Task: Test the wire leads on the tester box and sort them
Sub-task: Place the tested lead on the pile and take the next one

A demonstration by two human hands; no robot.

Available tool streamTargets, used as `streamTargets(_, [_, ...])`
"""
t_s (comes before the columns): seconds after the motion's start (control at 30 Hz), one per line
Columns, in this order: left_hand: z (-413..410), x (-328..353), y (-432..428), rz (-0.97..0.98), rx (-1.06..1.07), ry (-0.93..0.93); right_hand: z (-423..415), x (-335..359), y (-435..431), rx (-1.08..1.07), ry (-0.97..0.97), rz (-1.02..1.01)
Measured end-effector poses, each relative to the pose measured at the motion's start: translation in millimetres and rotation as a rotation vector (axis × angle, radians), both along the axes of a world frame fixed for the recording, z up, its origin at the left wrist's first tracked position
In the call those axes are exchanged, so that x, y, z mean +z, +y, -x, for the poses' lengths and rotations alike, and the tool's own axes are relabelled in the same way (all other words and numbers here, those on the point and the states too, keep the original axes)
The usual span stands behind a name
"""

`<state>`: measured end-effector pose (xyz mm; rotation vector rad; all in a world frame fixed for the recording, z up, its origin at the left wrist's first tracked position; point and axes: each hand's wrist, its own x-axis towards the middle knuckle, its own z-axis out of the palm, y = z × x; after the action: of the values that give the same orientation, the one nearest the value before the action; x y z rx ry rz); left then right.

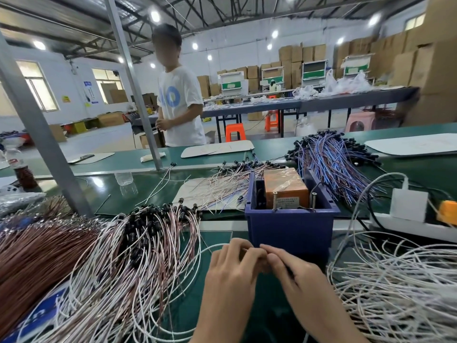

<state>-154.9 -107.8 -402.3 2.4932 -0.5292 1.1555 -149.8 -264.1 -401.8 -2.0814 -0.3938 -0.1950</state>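
Left hand [232, 266] and right hand [294, 271] meet by the table's [188, 305] near edge, before the bin [289, 229] holding the tester [284, 186]; fingertips together, both pinch 1 lead [245, 249].

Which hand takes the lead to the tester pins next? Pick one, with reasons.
Right, probably. The right hand sits directly before the blue bin, below the tester's pins; the left hand lies off its left corner. Both pinch the lead.
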Motion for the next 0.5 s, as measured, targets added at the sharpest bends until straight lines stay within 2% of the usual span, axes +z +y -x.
streamTargets(0.17, [2, 10, 5, 0.127, 0.076, 0.039, 3, 3, 1, -0.098, -0.117, 0.010])
streamTargets(0.27, [3, 10, 5, 0.392, 0.072, 0.079, 5, 5, -1, -0.180, -0.127, -0.144])
streamTargets(0.33, [4, 17, 5, 0.835, 0.002, 0.198, 4, 3, -2, -0.197, -0.082, -0.267])
streamTargets(0.4, [1, 29, 12, 1.497, -0.178, 0.340, 4, 3, -4, -0.177, -0.035, -0.360])
streamTargets(0.43, [0, 35, 19, 1.809, -0.332, 0.395, 4, 3, -4, -0.156, -0.010, -0.393])
streamTargets(0.47, [0, 38, 27, 2.031, -0.469, 0.424, 4, 4, -4, -0.130, 0.015, -0.418])
streamTargets(0.5, [1, 40, 33, 2.156, -0.563, 0.439, 4, 5, -3, -0.104, 0.038, -0.435])
